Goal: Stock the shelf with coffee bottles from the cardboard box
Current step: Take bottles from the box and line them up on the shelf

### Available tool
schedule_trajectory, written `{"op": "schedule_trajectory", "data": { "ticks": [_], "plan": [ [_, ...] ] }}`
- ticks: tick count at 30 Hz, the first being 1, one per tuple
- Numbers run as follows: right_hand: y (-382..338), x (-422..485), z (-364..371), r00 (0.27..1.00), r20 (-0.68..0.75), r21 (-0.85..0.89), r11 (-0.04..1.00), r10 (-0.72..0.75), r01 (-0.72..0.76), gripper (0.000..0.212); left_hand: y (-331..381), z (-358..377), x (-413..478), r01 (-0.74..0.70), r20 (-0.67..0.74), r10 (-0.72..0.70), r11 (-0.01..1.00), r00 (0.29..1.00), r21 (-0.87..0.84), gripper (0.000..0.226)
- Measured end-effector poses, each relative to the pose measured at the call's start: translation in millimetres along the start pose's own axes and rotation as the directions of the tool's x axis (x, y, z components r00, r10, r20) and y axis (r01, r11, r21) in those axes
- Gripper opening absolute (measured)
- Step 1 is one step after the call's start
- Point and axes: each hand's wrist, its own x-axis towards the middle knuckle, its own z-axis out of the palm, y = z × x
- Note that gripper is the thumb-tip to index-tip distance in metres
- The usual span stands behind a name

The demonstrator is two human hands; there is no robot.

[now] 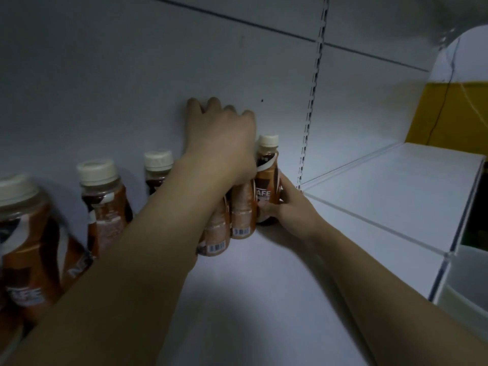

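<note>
Item: coffee bottles (239, 207), clustered upright at the rear of the white shelf (264, 273). I noted my left hand (224, 143) draped over their tops, fingers curled down, and my right hand (287, 204) grasping the rightmost bottle (266, 178). Three more bottles (105, 202) stood left.

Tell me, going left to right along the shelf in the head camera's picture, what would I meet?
Nearest coffee bottle → second bottle → third bottle → left hand over the bottles it grips → bottle held by right hand → slotted upright → bare white shelf → yellow panel.
</note>
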Motion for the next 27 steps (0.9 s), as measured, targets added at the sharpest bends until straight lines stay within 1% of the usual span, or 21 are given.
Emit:
{"op": "schedule_trajectory", "data": {
  "ticks": [1, 2, 3, 6, 9, 10, 11, 13, 14, 17, 18, 22, 23, 25, 27],
  "plan": [
    [0.2, -0.2, -0.7, 0.999, 0.051, 0.096, 0.995, 0.002, -0.007, 0.064, 0.5, 2.1, -0.2, -0.003, -0.021, 0.003, 1.000, 1.000, 0.013, 0.047],
    [2.2, 0.9, -0.3, 0.996, 0.083, 0.144, 0.989, 0.009, -0.021, 0.074, 0.9, 4.0, -0.4, -0.003, -0.047, 0.004, 1.000, 0.999, 0.017, 0.047],
    [3.6, 1.4, 1.3, 0.995, 0.095, 0.147, 0.989, 0.006, -0.020, 0.083, 1.1, 5.9, -0.6, -0.001, -0.067, 0.002, 1.000, 0.998, 0.018, 0.046],
    [7.4, 0.3, 7.9, 0.998, 0.063, 0.042, 0.999, -0.027, 0.024, 0.085, 2.7, 6.4, -2.1, 0.004, -0.073, -0.003, 1.000, 0.997, 0.019, 0.046],
    [1.9, -5.0, 9.7, 0.999, 0.042, -0.025, 1.000, 0.000, 0.001, 0.102, 5.4, 5.4, -4.8, 0.011, -0.054, -0.011, 1.000, 0.998, 0.012, 0.044],
    [-2.8, -8.3, 10.4, 0.999, 0.038, -0.050, 0.999, 0.013, -0.011, 0.104, 5.5, 4.9, -7.0, 0.022, -0.053, -0.022, 1.000, 0.998, 0.000, 0.043],
    [-5.8, -10.3, 10.4, 1.000, 0.027, -0.063, 0.998, 0.016, -0.014, 0.098, 5.8, 4.1, -9.5, 0.033, -0.057, -0.034, 0.999, 0.998, -0.018, 0.043],
    [-10.0, -13.5, 10.7, 0.998, -0.045, -0.140, 0.989, 0.032, -0.038, 0.083, 7.8, 1.8, -19.0, 0.047, -0.061, -0.051, 0.997, 0.997, -0.057, 0.045],
    [-10.9, -15.7, 11.5, 0.995, -0.093, -0.191, 0.980, 0.039, -0.056, 0.085, 9.2, -0.1, -26.0, 0.042, -0.060, -0.047, 0.997, 0.997, -0.071, 0.048],
    [-8.3, -18.6, 14.2, 0.978, -0.204, -0.302, 0.948, 0.032, -0.095, 0.113, 7.0, -12.5, -49.4, 0.000, -0.056, -0.007, 0.993, 0.998, -0.115, 0.055],
    [-11.0, -20.4, 15.3, 0.974, -0.227, -0.341, 0.934, 0.024, -0.103, 0.118, 2.9, -18.4, -58.0, -0.006, -0.047, 0.000, 0.992, 0.999, -0.125, 0.057],
    [-42.2, -39.4, 17.2, 0.956, -0.293, -0.468, 0.873, -0.007, -0.137, 0.122, -28.7, -38.7, -95.5, 0.017, -0.028, -0.022, 0.990, 0.999, -0.142, 0.055],
    [-49.3, -44.3, 18.9, 0.955, -0.294, -0.492, 0.862, -0.039, -0.117, 0.119, -38.8, -44.5, -105.1, 0.033, -0.042, -0.039, 0.989, 0.998, -0.141, 0.055],
    [-60.5, -53.6, 26.7, 0.952, -0.273, -0.517, 0.856, -0.136, -0.025, 0.111, -60.8, -55.9, -125.6, 0.076, -0.064, -0.086, 0.985, 0.994, -0.155, 0.056],
    [-72.3, -66.0, 40.4, 0.944, -0.240, -0.527, 0.847, -0.225, 0.068, 0.109, -82.9, -66.5, -149.9, 0.119, -0.086, -0.135, 0.978, 0.987, -0.173, 0.056]
  ]
}}
